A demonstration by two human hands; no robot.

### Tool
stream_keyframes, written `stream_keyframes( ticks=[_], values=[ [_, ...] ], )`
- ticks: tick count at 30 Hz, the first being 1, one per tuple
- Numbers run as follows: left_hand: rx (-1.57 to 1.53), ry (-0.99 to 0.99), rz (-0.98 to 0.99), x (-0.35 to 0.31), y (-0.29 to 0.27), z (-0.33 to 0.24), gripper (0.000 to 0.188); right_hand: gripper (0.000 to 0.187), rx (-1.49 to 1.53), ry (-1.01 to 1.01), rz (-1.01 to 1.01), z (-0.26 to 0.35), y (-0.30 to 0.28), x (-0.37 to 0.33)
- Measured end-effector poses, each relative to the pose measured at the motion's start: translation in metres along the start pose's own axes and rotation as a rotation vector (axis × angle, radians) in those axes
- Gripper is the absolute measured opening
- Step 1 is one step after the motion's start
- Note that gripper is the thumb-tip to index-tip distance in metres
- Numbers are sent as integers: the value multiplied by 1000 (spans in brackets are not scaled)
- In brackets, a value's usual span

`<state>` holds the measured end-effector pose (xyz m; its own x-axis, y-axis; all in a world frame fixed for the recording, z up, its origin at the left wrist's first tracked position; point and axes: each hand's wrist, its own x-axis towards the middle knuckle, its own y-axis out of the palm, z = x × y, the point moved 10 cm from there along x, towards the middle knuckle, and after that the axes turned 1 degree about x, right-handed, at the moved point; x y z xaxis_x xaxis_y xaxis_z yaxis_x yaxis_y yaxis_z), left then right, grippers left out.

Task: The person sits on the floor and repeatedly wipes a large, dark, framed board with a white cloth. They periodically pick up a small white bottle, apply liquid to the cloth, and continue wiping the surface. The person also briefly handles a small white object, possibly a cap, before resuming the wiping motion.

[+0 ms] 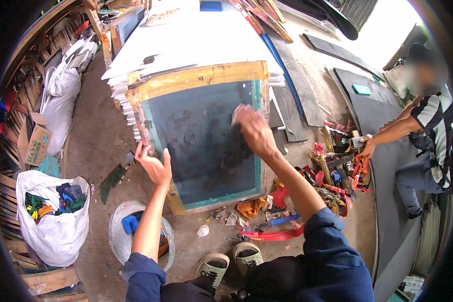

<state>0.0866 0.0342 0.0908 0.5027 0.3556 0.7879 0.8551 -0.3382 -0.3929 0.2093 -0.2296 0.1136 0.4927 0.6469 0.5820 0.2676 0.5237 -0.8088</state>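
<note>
A screen-printing frame [201, 141] leans up in front of me, its dark mesh smudged and its borders covered with yellow-brown and green tape. My left hand [156, 165] grips the frame's left edge, fingers around the outer side and thumb on the face. Against the upper right part of the mesh is my right hand [254, 128], its fingers closed and smeared by motion. Something small and pale shows at its fingertips; I cannot make out what it is.
Behind the frame rises a stack of white sheets [196, 40]. A bucket [117, 226] with a blue cloth stands below my left arm, beside a white sack [53, 246] of scraps. Coloured scraps [332, 176] litter the floor at right, near a person [428, 121] bending over dark boards [397, 201].
</note>
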Motion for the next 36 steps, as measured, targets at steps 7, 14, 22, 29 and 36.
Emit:
stream_keyframes(
  ticks=[7,14,22,29,36],
  values=[
    [-32,-5,-29,1,-5,1,50,53,12,72,167,30,29,-66],
    [-48,-29,-24,-3,-3,9,54,52,-204,261,-100,-10,-15,37],
    [-87,-27,-47,2,-3,1,54,44,26,-385,309,44,36,-24],
    [-99,-81,-28,0,-6,8,52,47,56,-197,150,50,49,-1],
    [-67,-52,-18,-1,-7,7,52,44,4,66,-36,15,10,18]
  ],
)
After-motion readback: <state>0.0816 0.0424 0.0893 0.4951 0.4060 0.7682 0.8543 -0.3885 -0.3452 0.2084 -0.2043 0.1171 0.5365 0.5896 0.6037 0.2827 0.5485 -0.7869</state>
